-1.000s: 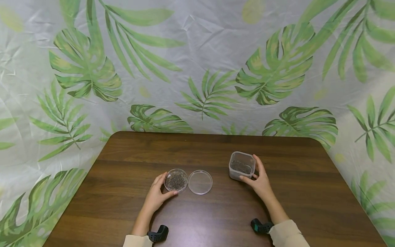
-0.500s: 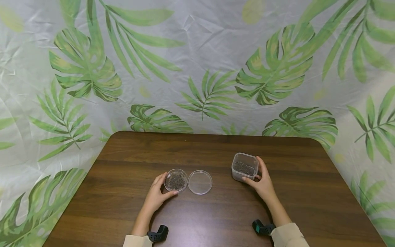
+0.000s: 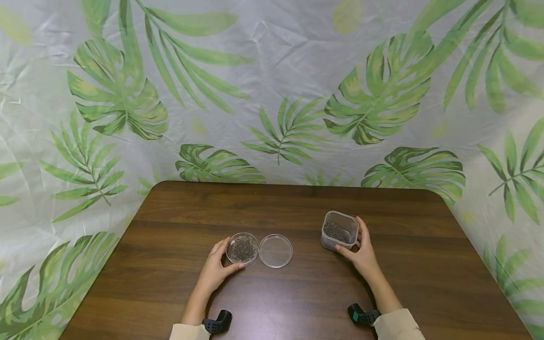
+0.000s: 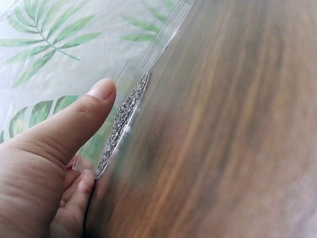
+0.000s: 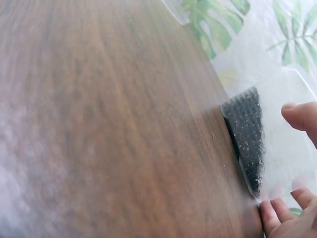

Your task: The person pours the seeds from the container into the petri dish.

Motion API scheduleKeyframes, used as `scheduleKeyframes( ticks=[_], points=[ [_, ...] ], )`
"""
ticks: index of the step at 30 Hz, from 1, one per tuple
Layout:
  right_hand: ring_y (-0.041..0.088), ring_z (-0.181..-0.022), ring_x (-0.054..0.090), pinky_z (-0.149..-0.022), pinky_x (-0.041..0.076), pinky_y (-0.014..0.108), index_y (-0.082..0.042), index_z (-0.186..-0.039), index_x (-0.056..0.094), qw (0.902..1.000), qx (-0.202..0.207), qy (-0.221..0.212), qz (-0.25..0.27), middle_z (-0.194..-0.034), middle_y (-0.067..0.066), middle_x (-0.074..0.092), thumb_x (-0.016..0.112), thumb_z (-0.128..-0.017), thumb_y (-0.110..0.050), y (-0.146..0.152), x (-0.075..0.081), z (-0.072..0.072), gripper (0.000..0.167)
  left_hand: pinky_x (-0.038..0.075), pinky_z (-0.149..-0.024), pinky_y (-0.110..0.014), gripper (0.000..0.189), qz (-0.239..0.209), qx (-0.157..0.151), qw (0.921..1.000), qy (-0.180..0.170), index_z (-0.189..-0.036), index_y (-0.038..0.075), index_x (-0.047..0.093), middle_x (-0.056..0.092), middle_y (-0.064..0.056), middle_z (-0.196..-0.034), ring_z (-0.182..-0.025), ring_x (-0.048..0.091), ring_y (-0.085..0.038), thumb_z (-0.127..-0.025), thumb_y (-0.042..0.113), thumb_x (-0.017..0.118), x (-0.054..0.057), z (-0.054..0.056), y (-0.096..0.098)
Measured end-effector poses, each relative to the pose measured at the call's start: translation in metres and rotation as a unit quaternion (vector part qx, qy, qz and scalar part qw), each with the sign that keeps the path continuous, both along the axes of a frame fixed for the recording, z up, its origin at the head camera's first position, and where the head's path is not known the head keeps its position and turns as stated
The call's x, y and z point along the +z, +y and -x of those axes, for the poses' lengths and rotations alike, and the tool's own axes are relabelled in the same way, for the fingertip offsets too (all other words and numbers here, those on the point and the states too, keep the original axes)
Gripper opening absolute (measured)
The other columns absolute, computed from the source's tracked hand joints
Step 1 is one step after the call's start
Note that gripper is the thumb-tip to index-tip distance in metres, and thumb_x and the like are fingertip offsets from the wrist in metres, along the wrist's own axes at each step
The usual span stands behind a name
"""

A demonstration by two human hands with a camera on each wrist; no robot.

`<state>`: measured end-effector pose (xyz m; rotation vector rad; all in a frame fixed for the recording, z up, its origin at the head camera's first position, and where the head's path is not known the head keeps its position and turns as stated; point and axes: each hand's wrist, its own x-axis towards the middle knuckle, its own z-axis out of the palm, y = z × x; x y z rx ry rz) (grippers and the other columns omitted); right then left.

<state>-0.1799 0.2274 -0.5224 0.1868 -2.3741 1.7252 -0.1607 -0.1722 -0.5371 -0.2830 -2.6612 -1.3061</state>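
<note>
A round clear petri dish holding grey-black granules lies on the table, and my left hand grips its near-left side between thumb and fingers. In the left wrist view the thumb is at the rim of the petri dish, over a layer of granules. Its clear round lid lies flat just to the right. Farther right, my right hand holds a squarish clear plastic container by its right side. Dark granules are heaped toward one side of the container, part of whose floor shows bare.
The dark wooden table reaches back to a leaf-patterned cloth. Tiny loose grains lie on the wood beside the container. A black wrist-worn device is on the left wrist, and another on the right.
My right hand has shifted the container a little to the right and toward me, and the granules inside lie differently. The left hand, petri dish and lid have stayed in place.
</note>
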Motion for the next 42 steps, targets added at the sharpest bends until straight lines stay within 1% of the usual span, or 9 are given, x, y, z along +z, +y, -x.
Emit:
scheduleKeyframes(
  ticks=[4,7,16,21,26,31,34,37,42],
  points=[
    [0.035,-0.119,0.028,-0.09,0.028,0.043,-0.014,-0.145,0.005,1.0,0.0,0.007,0.007,-0.137,0.022,0.023,0.074,-0.072,-0.005,0.002,-0.009,0.004,0.1,0.03,-0.096,-0.049,0.09,-0.001,0.0,1.0,-0.001,-0.134,-0.004,0.037,0.04,-0.022,-0.13,-0.119,0.038,-0.036,-0.064,0.033,0.08,0.0,0.0,0.0],
    [0.036,-0.122,0.024,-0.092,0.026,0.046,-0.013,-0.145,0.004,0.9999,-0.006,0.008,0.015,-0.14,0.02,0.02,0.075,-0.071,-0.004,0.002,-0.008,0.005,0.103,0.03,-0.096,-0.05,0.09,-0.002,0.001,1.0,-0.001,-0.134,-0.003,0.038,0.04,-0.022,-0.131,-0.119,0.038,-0.036,-0.064,0.032,0.08,0.001,0.0,0.0],
    [0.039,-0.13,0.01,-0.103,0.011,0.051,-0.001,-0.142,0.004,0.9984,-0.025,0.022,0.045,-0.142,0.026,0.007,0.074,-0.068,0.005,-0.008,0.023,-0.008,0.102,0.03,-0.096,-0.049,0.09,-0.001,0.001,1.0,-0.001,-0.134,-0.003,0.038,0.04,-0.021,-0.13,-0.119,0.038,-0.036,-0.064,0.031,0.081,0.002,0.0,0.0],
    [0.033,-0.132,0.007,-0.105,0.008,0.045,-0.002,-0.142,0.009,0.9972,-0.055,0.036,0.037,-0.144,0.018,0.007,0.074,-0.069,0.003,-0.012,0.035,-0.014,0.098,0.03,-0.097,-0.049,0.09,-0.001,-0.001,1.0,0.001,-0.134,-0.003,0.038,0.04,-0.021,-0.131,-0.119,0.038,-0.035,-0.064,0.032,0.081,0.001,0.0,0.0],
    [0.028,-0.132,0.01,-0.106,0.008,0.042,0.0,-0.141,0.014,0.994,-0.072,0.074,0.038,-0.143,0.015,0.011,0.073,-0.069,0.004,-0.016,0.04,-0.016,0.093,0.031,-0.096,-0.049,0.09,0.002,-0.001,1.0,0.004,-0.134,-0.003,0.038,0.041,-0.021,-0.13,-0.119,0.038,-0.035,-0.064,0.033,0.08,0.0,0.0,0.0],
    [0.025,-0.131,0.012,-0.105,0.009,0.044,0.002,-0.139,0.017,0.989,-0.068,0.124,0.042,-0.141,0.018,0.014,0.072,-0.066,0.009,-0.018,0.043,-0.015,0.092,0.031,-0.096,-0.049,0.09,0.006,-0.001,1.0,0.003,-0.134,-0.003,0.038,0.041,-0.021,-0.13,-0.119,0.038,-0.035,-0.064,0.034,0.08,0.0,0.0,0.0],
    [0.025,-0.131,0.013,-0.106,0.009,0.04,0.003,-0.139,0.017,0.9863,-0.061,0.147,0.043,-0.14,0.021,0.014,0.072,-0.065,0.012,-0.02,0.044,-0.015,0.093,0.031,-0.096,-0.049,0.09,0.006,-0.001,1.0,0.0,-0.134,-0.002,0.037,0.04,-0.021,-0.131,-0.119,0.038,-0.035,-0.064,0.034,0.08,0.0,0.0,0.0],
    [0.025,-0.131,0.013,-0.107,0.01,0.035,0.004,-0.139,0.017,0.9849,-0.051,0.159,0.045,-0.141,0.022,0.013,0.072,-0.064,0.013,-0.022,0.047,-0.017,0.093,0.031,-0.096,-0.049,0.09,0.005,-0.001,1.0,-0.002,-0.135,-0.002,0.037,0.04,-0.02,-0.131,-0.12,0.038,-0.035,-0.064,0.034,0.08,0.0,0.0,0.0],
    [0.027,-0.131,0.015,-0.106,0.013,0.034,0.005,-0.138,0.018,0.9815,-0.029,0.177,0.067,-0.141,0.021,0.016,0.07,-0.063,0.017,-0.029,0.05,-0.018,0.093,0.031,-0.096,-0.049,0.09,0.002,-0.001,1.0,-0.001,-0.134,-0.003,0.037,0.04,-0.021,-0.131,-0.12,0.037,-0.035,-0.064,0.033,0.08,0.0,0.0,0.0]
  ],
)
